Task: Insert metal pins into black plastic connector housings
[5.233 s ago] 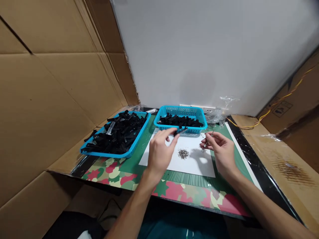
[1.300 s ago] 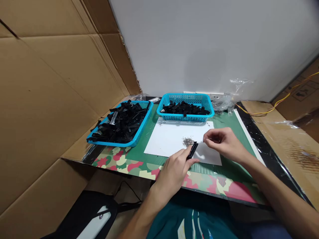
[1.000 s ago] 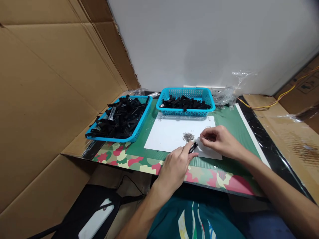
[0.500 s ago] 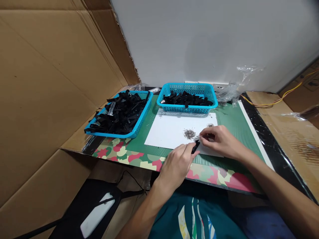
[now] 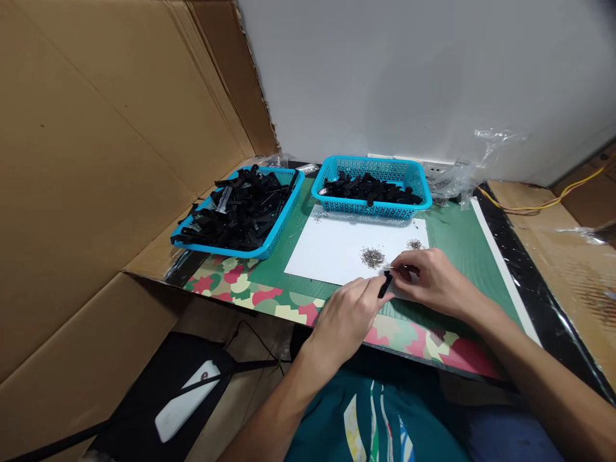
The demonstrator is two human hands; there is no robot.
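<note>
My left hand (image 5: 350, 314) is closed on a small, narrow black plastic part (image 5: 385, 284), whose far end sticks out past the fingertips. Just beyond it, my right hand (image 5: 428, 279) pinches a thin metal tool (image 5: 387, 267) that looks like tweezers; its grip end is hidden in the fingers. The tool's tip points left, above the part's far end and beside a pile of tiny metal pieces (image 5: 373, 258). That pile lies on a white sheet (image 5: 327, 250) under my hands. A smaller pile of tiny pieces (image 5: 414, 244) lies beyond my right hand.
Two blue baskets hold many black plastic parts: one at the left (image 5: 274, 240), one at the back (image 5: 375, 210). Clear plastic bags (image 5: 452, 183) lie by the wall. Cardboard (image 5: 120, 128) walls off the left side. A white phone-like object (image 5: 187, 401) lies below the table.
The camera view has turned slightly, so the table things appear a little further right. Both hands keep their grips, with the tool's tip still close to the pile and the black part.
</note>
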